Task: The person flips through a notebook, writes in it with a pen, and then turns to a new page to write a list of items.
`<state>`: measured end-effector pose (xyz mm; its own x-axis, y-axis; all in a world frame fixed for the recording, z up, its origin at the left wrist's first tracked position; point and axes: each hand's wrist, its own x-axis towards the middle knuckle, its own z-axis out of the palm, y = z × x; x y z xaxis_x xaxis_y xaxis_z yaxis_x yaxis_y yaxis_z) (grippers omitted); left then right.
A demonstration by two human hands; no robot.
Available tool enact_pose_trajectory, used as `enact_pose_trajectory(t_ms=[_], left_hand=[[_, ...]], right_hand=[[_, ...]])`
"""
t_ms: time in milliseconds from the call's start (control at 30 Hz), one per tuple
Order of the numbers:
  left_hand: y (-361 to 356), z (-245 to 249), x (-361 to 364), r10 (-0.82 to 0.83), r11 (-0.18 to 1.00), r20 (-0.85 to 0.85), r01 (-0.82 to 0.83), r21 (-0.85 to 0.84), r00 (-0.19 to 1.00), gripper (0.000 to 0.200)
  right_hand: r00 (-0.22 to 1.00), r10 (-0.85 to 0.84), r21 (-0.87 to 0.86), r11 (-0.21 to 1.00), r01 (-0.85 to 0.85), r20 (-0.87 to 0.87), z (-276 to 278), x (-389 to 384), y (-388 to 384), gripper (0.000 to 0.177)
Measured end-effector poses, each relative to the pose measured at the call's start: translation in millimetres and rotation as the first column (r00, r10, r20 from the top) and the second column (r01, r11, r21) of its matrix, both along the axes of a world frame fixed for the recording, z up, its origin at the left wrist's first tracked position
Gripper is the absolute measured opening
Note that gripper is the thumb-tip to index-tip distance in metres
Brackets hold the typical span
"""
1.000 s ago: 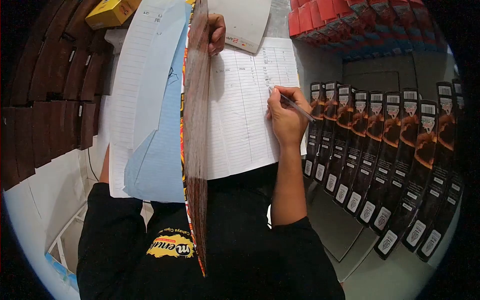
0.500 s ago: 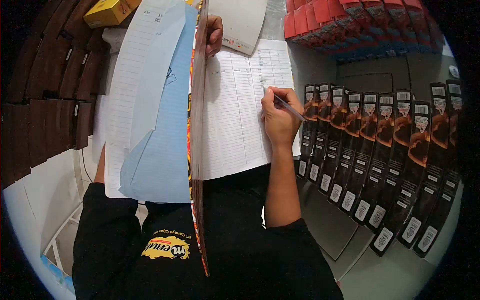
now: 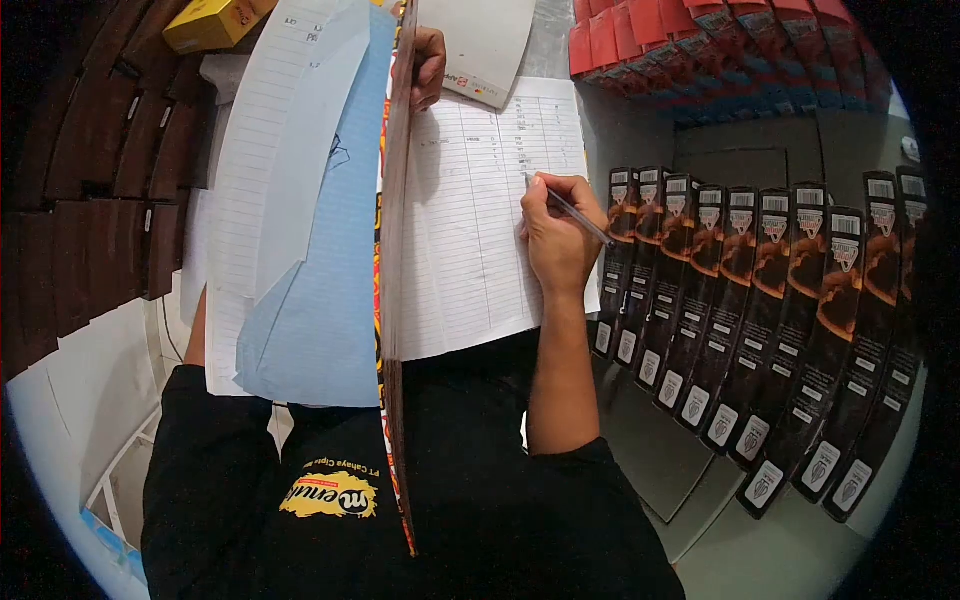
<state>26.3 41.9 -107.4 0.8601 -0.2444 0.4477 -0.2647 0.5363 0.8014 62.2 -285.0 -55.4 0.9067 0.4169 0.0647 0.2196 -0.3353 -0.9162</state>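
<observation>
My right hand (image 3: 565, 235) grips a clear pen (image 3: 578, 216), its tip resting on a ruled page with handwritten columns. That page belongs to a thick notebook (image 3: 460, 260) lying open before me. One part of the notebook stands on edge, its patterned cover (image 3: 381, 250) seen edge-on. My left hand (image 3: 428, 68) reaches round from behind this raised part, fingers curled at its upper end; its thumb is hidden. Left of the cover, a blue sheet (image 3: 320, 330) and lined white paper (image 3: 235, 200) hang together.
Several dark boxes with orange pictures (image 3: 770, 250) stand in a row on the right, below red packs (image 3: 720, 45). Brown boxes (image 3: 85, 250) are stacked at left, near a yellow box (image 3: 215, 22). A white card (image 3: 480, 45) lies beyond the notebook.
My view has shifted very slightly. Both hands stay nearly where they were, the pen still on the same area of the page.
</observation>
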Motion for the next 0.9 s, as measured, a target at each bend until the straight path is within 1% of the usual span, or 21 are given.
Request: enact_pose_trajectory(t_ms=[67, 133, 267, 333, 467, 533, 567, 633, 767, 833, 867, 900], left_hand=[[2, -4, -1, 0.000, 1.000, -0.012, 0.000, 0.004, 1.000, 0.074], [4, -13, -1, 0.034, 0.996, -0.073, -0.040, -0.075, 0.997, 0.074], [7, -9, -2, 0.016, 0.999, -0.081, -0.019, -0.026, 0.997, 0.074], [2, -11, -5, 0.070, 0.995, -0.071, -0.075, -0.064, 0.995, 0.074], [3, -9, -2, 0.022, 0.996, -0.053, -0.026, -0.084, 0.998, 0.074], [2, -8, -5, 0.069, 0.993, -0.127, -0.080, -0.086, 0.989, 0.074], [0, -8, -4, 0.068, 0.993, -0.127, -0.079, -0.084, 0.990, 0.074], [-4, -10, -4, 0.100, 0.986, -0.055, -0.106, -0.125, 0.993, 0.074], [-5, -5, -6, 0.081, 0.989, -0.061, -0.088, -0.120, 0.995, 0.074], [-9, 11, -11, 0.116, 0.991, -0.132, -0.123, -0.047, 0.984, 0.074], [-7, 8, -10, 0.116, 0.991, -0.133, -0.123, -0.049, 0.984, 0.074], [-3, 6, -8, 0.065, 0.996, -0.157, -0.075, -0.054, 0.985, 0.073]], right_hand=[[1.000, 0.007, 0.018, 1.000, -0.006, -0.018, 0, 0, 0, 0.012], [1.000, -0.002, 0.021, 1.000, 0.002, 0.006, -3, 1, 0, 0.012], [0.998, -0.003, 0.010, 1.000, 0.002, 0.056, -4, 1, 0, 0.012], [0.999, 0.001, -0.030, 1.000, 0.000, 0.054, 2, 0, 0, 0.012], [1.000, 0.004, -0.041, 0.999, -0.003, 0.021, 2, 1, 0, 0.012], [0.999, -0.013, 0.004, 1.000, 0.013, 0.047, -6, 2, -3, 0.011], [0.999, -0.014, 0.006, 1.000, 0.014, 0.047, -8, 2, -3, 0.011], [0.998, -0.018, 0.028, 0.999, 0.017, 0.056, -9, 2, -4, 0.011], [0.999, 0.005, 0.015, 1.000, -0.006, 0.044, -2, 1, -2, 0.012], [1.000, 0.005, 0.000, 1.000, -0.005, 0.013, 0, 0, -1, 0.012], [1.000, 0.005, -0.003, 1.000, -0.005, 0.011, 0, 0, -1, 0.012], [1.000, 0.007, -0.004, 1.000, -0.007, 0.005, 0, 1, 0, 0.012]])
